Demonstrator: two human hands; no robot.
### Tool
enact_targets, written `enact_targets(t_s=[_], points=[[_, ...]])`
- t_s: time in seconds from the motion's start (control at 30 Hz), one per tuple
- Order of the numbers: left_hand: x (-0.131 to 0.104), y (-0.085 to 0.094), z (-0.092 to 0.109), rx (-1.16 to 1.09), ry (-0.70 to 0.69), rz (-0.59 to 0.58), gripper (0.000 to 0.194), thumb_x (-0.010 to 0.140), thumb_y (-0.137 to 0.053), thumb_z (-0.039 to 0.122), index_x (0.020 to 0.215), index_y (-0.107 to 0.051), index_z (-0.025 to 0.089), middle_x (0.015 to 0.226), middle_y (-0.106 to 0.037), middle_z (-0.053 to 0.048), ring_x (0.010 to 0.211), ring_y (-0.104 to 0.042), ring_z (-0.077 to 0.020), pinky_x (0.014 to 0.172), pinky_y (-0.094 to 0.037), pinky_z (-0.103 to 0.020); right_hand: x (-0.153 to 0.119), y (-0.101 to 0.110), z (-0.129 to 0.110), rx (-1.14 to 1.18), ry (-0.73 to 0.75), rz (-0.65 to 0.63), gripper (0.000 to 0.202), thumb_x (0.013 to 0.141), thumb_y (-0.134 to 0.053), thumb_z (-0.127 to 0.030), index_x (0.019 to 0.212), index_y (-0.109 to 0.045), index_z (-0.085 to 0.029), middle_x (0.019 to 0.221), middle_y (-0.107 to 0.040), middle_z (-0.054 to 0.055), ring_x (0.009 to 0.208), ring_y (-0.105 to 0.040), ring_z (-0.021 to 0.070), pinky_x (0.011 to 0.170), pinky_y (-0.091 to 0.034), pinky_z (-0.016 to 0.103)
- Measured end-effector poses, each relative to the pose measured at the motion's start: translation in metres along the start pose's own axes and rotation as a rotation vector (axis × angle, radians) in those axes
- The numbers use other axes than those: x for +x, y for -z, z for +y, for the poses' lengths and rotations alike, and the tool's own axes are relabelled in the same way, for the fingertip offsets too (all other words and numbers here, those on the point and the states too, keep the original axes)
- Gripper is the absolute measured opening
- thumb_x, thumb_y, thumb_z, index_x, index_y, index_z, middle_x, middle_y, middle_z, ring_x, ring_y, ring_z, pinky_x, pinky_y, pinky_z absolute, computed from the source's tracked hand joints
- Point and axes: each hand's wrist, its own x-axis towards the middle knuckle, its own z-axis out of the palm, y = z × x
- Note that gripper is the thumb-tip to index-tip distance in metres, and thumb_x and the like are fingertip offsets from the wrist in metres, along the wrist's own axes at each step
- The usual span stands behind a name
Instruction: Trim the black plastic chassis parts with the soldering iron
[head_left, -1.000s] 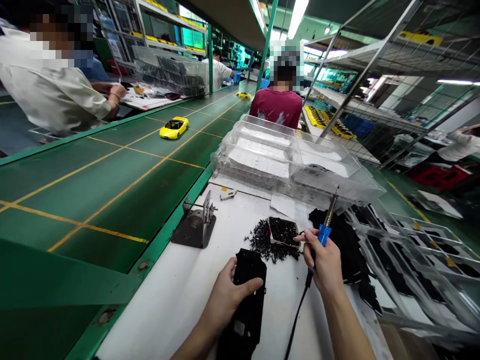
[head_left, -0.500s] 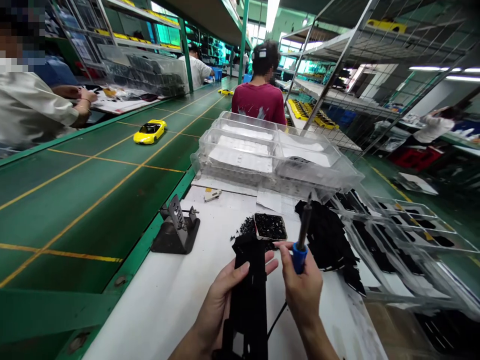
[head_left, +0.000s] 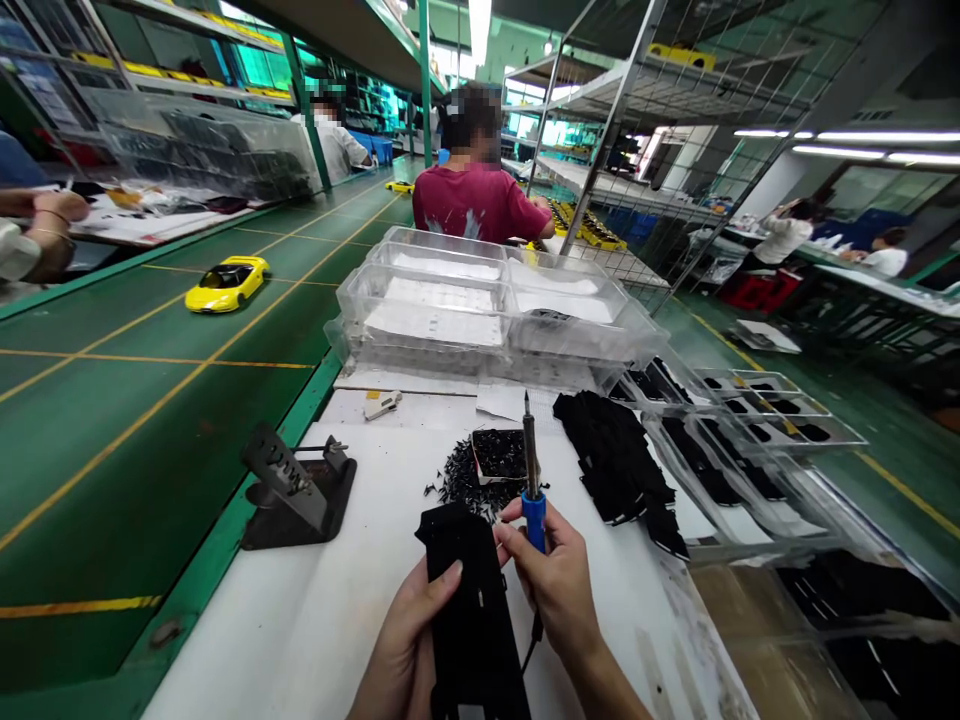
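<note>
My left hand [head_left: 412,625] is closed round a long black panel [head_left: 469,625] with small slots, its thumb lying on the upper face. My right hand [head_left: 562,580] grips a soldering iron [head_left: 534,515] by its blue handle, the metal tip pointing up. The thumb and a finger of that hand meet beside the panel's right edge; whether they pinch something small is too fine to tell. Just beyond the panel sits a small box [head_left: 501,455] of tiny black pieces, with a loose pile of tiny black pieces [head_left: 457,480] around it.
An iron stand [head_left: 300,490] is at the left, beside the green conveyor carrying a yellow toy car [head_left: 227,284]. Stacked clear trays [head_left: 487,330] stand at the back. Black panels [head_left: 619,455] lie in a heap at right. A co-worker in a red shirt [head_left: 469,195] sits ahead.
My view has swung right, shifting the bench leftward in the picture. The toy car has come nearer along the belt. My right fingertips have moved closer to the panel's edge.
</note>
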Motion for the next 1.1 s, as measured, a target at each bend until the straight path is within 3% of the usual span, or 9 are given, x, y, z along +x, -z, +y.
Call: enact_targets(t_s=[0.07, 0.23, 0.33, 0.47, 0.57, 0.67, 0.77, 0.83, 1.1], points=[[-0.001, 0.002, -0.002, 0.062, -0.012, 0.044, 0.040, 0.086, -0.065, 0.029, 0.125, -0.064, 0.018, 0.125, -0.070, -0.012, 0.128, -0.055, -0.0319, 0.108, -0.042, -0.042, 0.002, 0.002, 0.000, 0.048, -0.045, -0.020, 0.035, 0.078, -0.075, -0.046, 0.096, -0.061, -0.019, 0.055, -0.058, -0.005, 0.042, -0.032, 0.0066, 0.040, -0.022, 0.021], [-0.006, 0.004, -0.002, 0.248, -0.070, 0.105, 0.048, 0.080, -0.073, 0.038, 0.123, -0.064, 0.018, 0.117, -0.073, -0.013, 0.115, -0.063, -0.0336, 0.095, -0.050, -0.040, 0.004, 0.009, -0.007, 0.096, -0.127, -0.115, 0.036, 0.066, -0.085, -0.041, 0.079, -0.062, -0.017, 0.056, -0.059, -0.004, 0.038, -0.039, 0.0048, 0.037, -0.021, 0.019], [-0.008, 0.002, 0.001, 0.363, -0.074, 0.074, 0.051, 0.080, -0.071, 0.042, 0.125, -0.061, 0.019, 0.112, -0.074, -0.013, 0.105, -0.067, -0.0329, 0.087, -0.053, -0.040, 0.003, 0.016, -0.015, 0.094, -0.163, -0.157, 0.037, 0.070, -0.082, -0.044, 0.075, -0.059, -0.016, 0.056, -0.063, -0.002, 0.031, -0.032, 0.0020, 0.032, -0.016, 0.017], [-0.003, 0.006, 0.006, 0.642, -0.210, 0.083, 0.045, 0.081, -0.070, 0.045, 0.116, -0.062, 0.018, 0.111, -0.072, -0.011, 0.100, -0.067, -0.0308, 0.088, -0.051, -0.039, -0.005, 0.023, -0.034, 0.083, -0.141, -0.164, 0.036, 0.077, -0.076, -0.046, 0.076, -0.057, -0.015, 0.071, -0.072, 0.005, 0.028, -0.037, 0.0027, 0.029, -0.018, 0.017], [0.000, 0.011, 0.007, 0.875, -0.275, 0.098, 0.037, 0.084, -0.067, 0.044, 0.111, -0.061, 0.019, 0.104, -0.073, -0.009, 0.096, -0.066, -0.0290, 0.086, -0.050, -0.036, -0.014, 0.018, -0.050, 0.096, -0.144, -0.187, 0.035, 0.078, -0.075, -0.045, 0.079, -0.057, -0.016, 0.076, -0.073, 0.007, 0.028, -0.042, 0.0042, 0.029, -0.021, 0.018], [-0.001, 0.010, 0.005, 0.994, -0.279, 0.045, 0.030, 0.089, -0.061, 0.041, 0.110, -0.059, 0.020, 0.098, -0.073, -0.007, 0.091, -0.066, -0.0269, 0.080, -0.049, -0.033, -0.023, 0.005, -0.057, 0.054, -0.157, -0.221, 0.033, 0.079, -0.075, -0.045, 0.079, -0.059, -0.017, 0.064, -0.066, 0.000, 0.029, -0.039, 0.0041, 0.031, -0.021, 0.018], [-0.008, 0.005, 0.004, 1.006, -0.271, 0.008, 0.031, 0.091, -0.058, 0.038, 0.116, -0.056, 0.021, 0.101, -0.072, -0.006, 0.087, -0.066, -0.0244, 0.074, -0.049, -0.030, -0.027, -0.009, -0.053, -0.084, -0.104, -0.154, 0.032, 0.079, -0.073, -0.047, 0.076, -0.063, -0.017, 0.046, -0.045, -0.008, 0.034, -0.031, 0.0045, 0.033, -0.018, 0.019], [-0.013, 0.003, 0.004, 1.005, -0.272, 0.004, 0.032, 0.093, -0.056, 0.039, 0.119, -0.055, 0.021, 0.100, -0.072, -0.006, 0.084, -0.065, -0.0229, 0.070, -0.049, -0.028, -0.029, -0.015, -0.047, -0.154, -0.061, -0.100, 0.033, 0.080, -0.072, -0.050, 0.076, -0.064, -0.018, 0.044, -0.038, -0.008, 0.037, -0.030, 0.0062, 0.035, -0.019, 0.021], [-0.025, 0.001, 0.005, 0.977, -0.342, -0.025, 0.030, 0.096, -0.052, 0.032, 0.122, -0.056, 0.020, 0.108, -0.071, -0.007, 0.084, -0.063, -0.0197, 0.073, -0.048, -0.026, -0.041, -0.024, -0.033, -0.271, 0.054, 0.045, 0.031, 0.085, -0.066, -0.052, 0.083, -0.065, -0.021, 0.064, -0.055, -0.002, 0.055, -0.045, 0.0129, 0.050, -0.038, 0.024]])
